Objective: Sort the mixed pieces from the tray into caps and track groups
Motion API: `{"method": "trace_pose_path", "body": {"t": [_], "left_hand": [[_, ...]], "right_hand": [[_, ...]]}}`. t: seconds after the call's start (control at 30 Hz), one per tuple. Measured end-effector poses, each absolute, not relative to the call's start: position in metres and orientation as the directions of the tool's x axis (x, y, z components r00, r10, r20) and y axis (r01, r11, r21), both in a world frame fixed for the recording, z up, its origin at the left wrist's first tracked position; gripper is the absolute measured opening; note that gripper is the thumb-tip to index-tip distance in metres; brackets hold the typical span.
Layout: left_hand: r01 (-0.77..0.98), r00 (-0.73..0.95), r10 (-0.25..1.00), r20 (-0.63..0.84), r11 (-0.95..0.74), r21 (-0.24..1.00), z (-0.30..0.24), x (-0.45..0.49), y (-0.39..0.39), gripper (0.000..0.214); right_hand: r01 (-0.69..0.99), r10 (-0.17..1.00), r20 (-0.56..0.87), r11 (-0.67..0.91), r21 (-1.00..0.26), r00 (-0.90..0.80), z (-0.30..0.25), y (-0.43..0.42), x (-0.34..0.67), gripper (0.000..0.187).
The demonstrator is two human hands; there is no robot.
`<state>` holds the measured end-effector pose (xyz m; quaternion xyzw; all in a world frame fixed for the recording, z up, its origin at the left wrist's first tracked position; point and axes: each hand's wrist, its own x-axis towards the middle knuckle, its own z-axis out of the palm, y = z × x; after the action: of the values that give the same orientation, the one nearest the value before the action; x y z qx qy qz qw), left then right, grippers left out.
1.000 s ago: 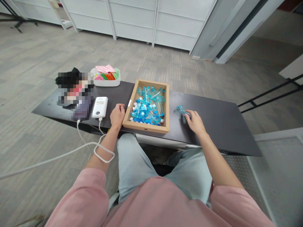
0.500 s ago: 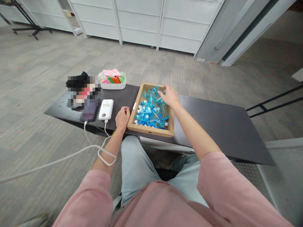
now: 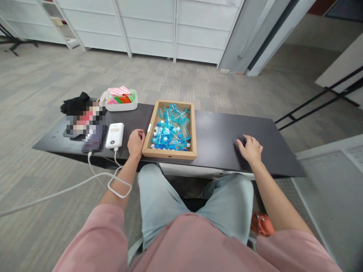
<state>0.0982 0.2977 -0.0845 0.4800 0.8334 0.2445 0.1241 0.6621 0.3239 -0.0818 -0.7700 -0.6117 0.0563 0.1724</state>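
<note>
A shallow cardboard box stands on the dark table, holding many clear blue plastic bottles with white and blue caps. My left hand rests on the table against the box's left side, its fingers curled in with nothing seen in them. Well to the right of the box, my right hand is over the bare tabletop. Its thumb is spread from the fingers and it holds nothing. The undersides of both hands are hidden.
A white power bank with a white cable lies left of my left hand; the cable loops over my left forearm. Behind it, a white basket holds colourful items. Blurred-out objects sit at the left end of the dark table.
My right hand has left the bottles in the box and moved right over the tabletop. My left hand stays beside the box. The whole view has shifted slightly.
</note>
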Motion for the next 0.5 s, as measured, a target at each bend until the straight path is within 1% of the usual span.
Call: {"method": "trace_pose_path", "body": {"t": [0.1, 0.23, 0.33, 0.5], "left_hand": [[0.785, -0.496, 0.864, 0.081, 0.407, 0.467, -0.082, 0.100, 0.295, 0.036], [0.815, -0.482, 0.868, 0.119, 0.396, 0.423, -0.083, 0.099, 0.294, 0.049], [0.823, -0.475, 0.870, 0.131, 0.388, 0.414, -0.084, 0.099, 0.296, 0.055], [0.826, -0.470, 0.879, 0.081, 0.406, 0.390, -0.078, 0.102, 0.299, 0.051]], "right_hand": [[0.891, 0.942, 0.080, -0.279, -0.359, 0.327, -0.089, 0.297, 0.691, 0.082], [0.883, 0.935, 0.018, -0.328, -0.335, 0.354, -0.091, 0.289, 0.691, 0.086], [0.890, 0.933, 0.008, -0.340, -0.303, 0.359, -0.091, 0.292, 0.686, 0.084], [0.901, 0.930, 0.029, -0.346, -0.264, 0.366, -0.097, 0.295, 0.688, 0.076]]}}
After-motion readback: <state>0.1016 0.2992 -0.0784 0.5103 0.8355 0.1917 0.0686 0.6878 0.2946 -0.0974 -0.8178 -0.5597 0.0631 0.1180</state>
